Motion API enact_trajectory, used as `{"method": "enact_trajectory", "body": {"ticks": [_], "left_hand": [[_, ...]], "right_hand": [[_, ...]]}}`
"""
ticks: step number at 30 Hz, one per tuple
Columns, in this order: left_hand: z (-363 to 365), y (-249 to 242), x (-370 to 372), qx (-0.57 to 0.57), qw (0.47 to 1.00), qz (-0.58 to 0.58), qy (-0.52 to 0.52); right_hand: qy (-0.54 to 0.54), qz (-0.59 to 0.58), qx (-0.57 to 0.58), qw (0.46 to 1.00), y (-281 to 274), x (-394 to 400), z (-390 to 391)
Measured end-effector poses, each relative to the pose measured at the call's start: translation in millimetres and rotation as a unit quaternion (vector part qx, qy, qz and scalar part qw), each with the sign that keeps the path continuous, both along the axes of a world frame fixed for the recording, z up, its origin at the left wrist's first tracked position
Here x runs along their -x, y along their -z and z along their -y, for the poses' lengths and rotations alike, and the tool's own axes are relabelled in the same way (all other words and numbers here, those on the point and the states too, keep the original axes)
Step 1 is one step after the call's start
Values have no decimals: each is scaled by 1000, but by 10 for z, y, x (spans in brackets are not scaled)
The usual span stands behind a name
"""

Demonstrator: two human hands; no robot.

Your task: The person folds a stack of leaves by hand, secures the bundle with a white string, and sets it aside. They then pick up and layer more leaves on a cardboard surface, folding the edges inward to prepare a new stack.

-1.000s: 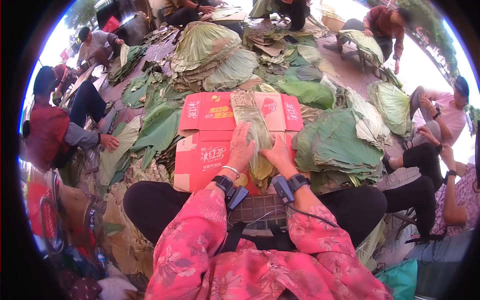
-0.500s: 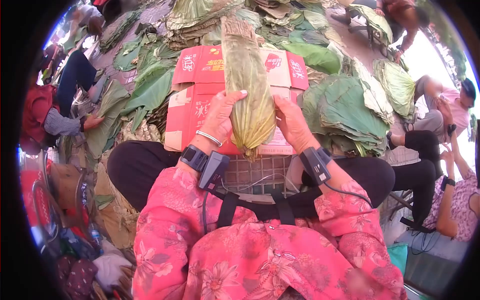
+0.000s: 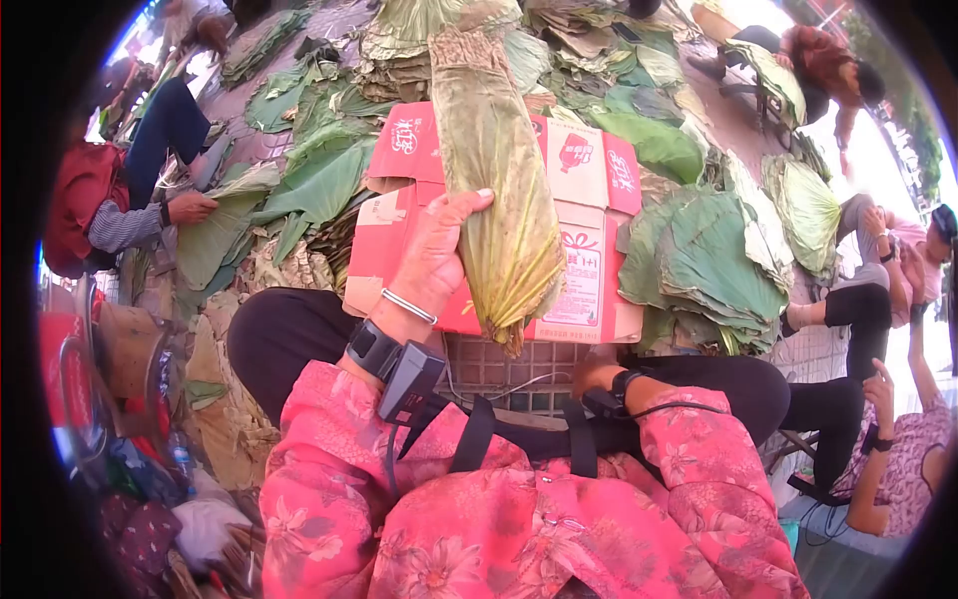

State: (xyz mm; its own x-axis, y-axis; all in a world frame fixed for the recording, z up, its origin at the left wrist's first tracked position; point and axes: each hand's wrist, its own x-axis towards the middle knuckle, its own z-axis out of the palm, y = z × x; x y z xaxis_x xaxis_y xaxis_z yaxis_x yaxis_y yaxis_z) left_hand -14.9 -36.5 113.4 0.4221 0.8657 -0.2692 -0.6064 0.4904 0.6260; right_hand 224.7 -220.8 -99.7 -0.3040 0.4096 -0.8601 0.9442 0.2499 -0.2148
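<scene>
My left hand [image 3: 439, 250] grips the left edge of a folded, dried yellow-green leaf bundle [image 3: 499, 190], thumb on top. The bundle stands lengthwise over a flattened red cardboard box [image 3: 384, 235], its gathered, ribbed end toward me and its ragged brown end pointing away. My right hand [image 3: 596, 371] is low beside my right knee, near the box's lower right corner; its fingers are mostly hidden. Nothing can be made out in it.
A stack of large green leaves [image 3: 709, 255] lies right of the box. More green leaves [image 3: 324, 185] lie to the left, and piles [image 3: 439, 30] lie beyond. A co-worker in red [image 3: 85, 205] holds a leaf at left; other people sit at right.
My right hand has let go of the bundle's right side and moved down toward my knee. My left hand still holds the bundle, which now leans slightly more. The view has shifted a little.
</scene>
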Motion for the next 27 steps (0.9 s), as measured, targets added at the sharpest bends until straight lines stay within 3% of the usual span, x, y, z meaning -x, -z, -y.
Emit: {"method": "enact_trajectory", "body": {"ticks": [4, 5, 7, 8, 11, 17, 21, 24, 27], "left_hand": [[-39, 16, 38, 7, 1000, 24, 10], [-30, 25, 49, 12, 999, 32, 13], [-17, -3, 78, 17, 999, 49, 11], [-6, -2, 88, 23, 998, 56, 12], [43, -56, 142, 3, 999, 54, 2], [111, -105, 196, 15, 997, 81, 14], [138, -69, 228, 28, 995, 91, 16], [141, -70, 177, 40, 994, 97, 31], [144, -28, 128, 33, 996, 86, 16]], "right_hand": [[39, -76, 110, 990, 301, 145, -47], [148, -149, 188, 960, 271, 148, -26], [373, -274, 337, 820, -9, 253, 10], [413, -307, 345, 785, -240, 357, 22], [427, -350, 245, 797, -912, 507, -98], [374, -170, 161, 897, -791, 188, -208], [204, -214, -9, 955, -101, -39, -78], [22, -65, 29, 997, 234, 56, 19], [-36, -20, 7, 999, 311, 21, 174]]}}
